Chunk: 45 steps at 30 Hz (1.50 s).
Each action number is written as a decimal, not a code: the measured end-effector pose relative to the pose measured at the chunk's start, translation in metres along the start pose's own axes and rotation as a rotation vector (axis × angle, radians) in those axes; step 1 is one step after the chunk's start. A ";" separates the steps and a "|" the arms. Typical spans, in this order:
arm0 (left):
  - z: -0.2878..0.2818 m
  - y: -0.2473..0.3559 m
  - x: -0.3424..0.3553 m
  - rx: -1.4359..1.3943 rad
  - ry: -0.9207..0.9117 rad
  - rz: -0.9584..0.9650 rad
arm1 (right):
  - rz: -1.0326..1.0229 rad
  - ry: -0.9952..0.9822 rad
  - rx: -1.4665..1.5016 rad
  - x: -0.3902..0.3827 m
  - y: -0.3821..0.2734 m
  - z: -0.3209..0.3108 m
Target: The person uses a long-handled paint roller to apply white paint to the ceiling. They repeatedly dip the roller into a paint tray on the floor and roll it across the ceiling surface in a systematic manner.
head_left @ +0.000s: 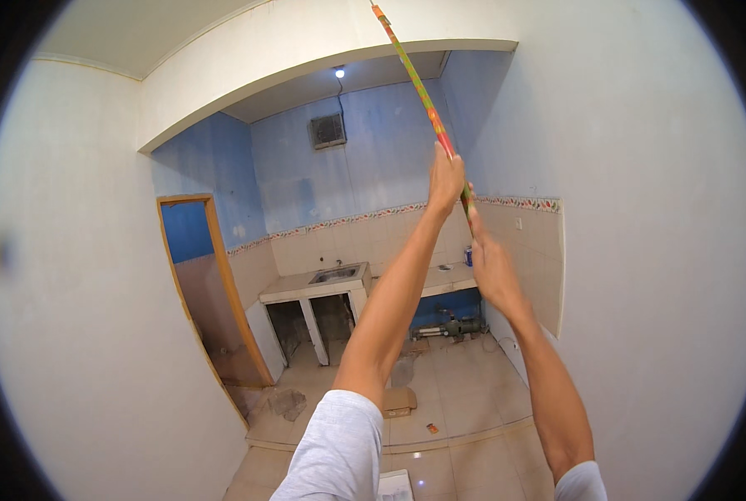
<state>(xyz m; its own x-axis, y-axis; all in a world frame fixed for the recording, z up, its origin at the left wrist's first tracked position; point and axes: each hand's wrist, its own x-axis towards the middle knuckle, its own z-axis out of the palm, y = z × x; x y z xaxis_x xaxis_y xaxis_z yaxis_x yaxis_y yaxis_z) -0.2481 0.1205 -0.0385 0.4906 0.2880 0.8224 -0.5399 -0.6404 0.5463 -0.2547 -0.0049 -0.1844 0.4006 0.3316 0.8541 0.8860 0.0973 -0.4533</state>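
A long, thin pole (423, 93) with a red, green and yellow pattern slants up and to the left in front of me. Its upper end overlaps the cream beam (323, 40) near the top of the view; whether it touches the beam I cannot tell. My left hand (446, 178), arm raised, is closed around the pole below its middle. Lower down and to the right, my right hand (495, 269) grips the pole's bottom part. The pole's lowest end is hidden by that hand.
Beyond the beam is a blue-walled kitchen with a tiled counter (293, 288), a sink (337, 274) and a water pump (452, 327). An orange-framed doorway (222, 275) stands left. A cardboard box (399, 402) lies on the tiled floor, near a low step (465, 434). A lit bulb (339, 73) hangs overhead.
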 end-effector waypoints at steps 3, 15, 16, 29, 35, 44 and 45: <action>-0.002 -0.029 -0.031 0.001 -0.014 -0.024 | 0.040 -0.020 0.064 -0.051 0.017 0.016; 0.006 -0.107 -0.192 -0.104 -0.174 -0.319 | 0.117 -0.082 0.096 -0.261 0.085 0.052; 0.010 -0.110 -0.205 -0.100 -0.180 -0.366 | 0.181 -0.118 0.110 -0.277 0.088 0.050; 0.046 -0.112 -0.244 -0.216 -0.148 -0.360 | 0.221 -0.141 0.029 -0.318 0.090 0.011; 0.021 -0.078 -0.154 -0.262 -0.091 -0.254 | 0.232 -0.144 0.046 -0.222 0.034 0.003; -0.026 -0.012 -0.041 -0.073 0.044 -0.063 | 0.060 -0.040 0.054 -0.076 -0.025 0.022; -0.032 -0.008 -0.032 -0.055 0.059 -0.059 | 0.048 -0.042 0.048 -0.059 -0.027 0.026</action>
<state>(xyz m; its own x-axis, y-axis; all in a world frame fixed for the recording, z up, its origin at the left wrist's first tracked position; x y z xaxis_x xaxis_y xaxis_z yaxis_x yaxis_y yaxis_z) -0.2813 0.1389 -0.0646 0.4823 0.3670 0.7954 -0.5485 -0.5814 0.6009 -0.3087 -0.0024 -0.2289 0.4310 0.3756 0.8204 0.8537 0.1247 -0.5056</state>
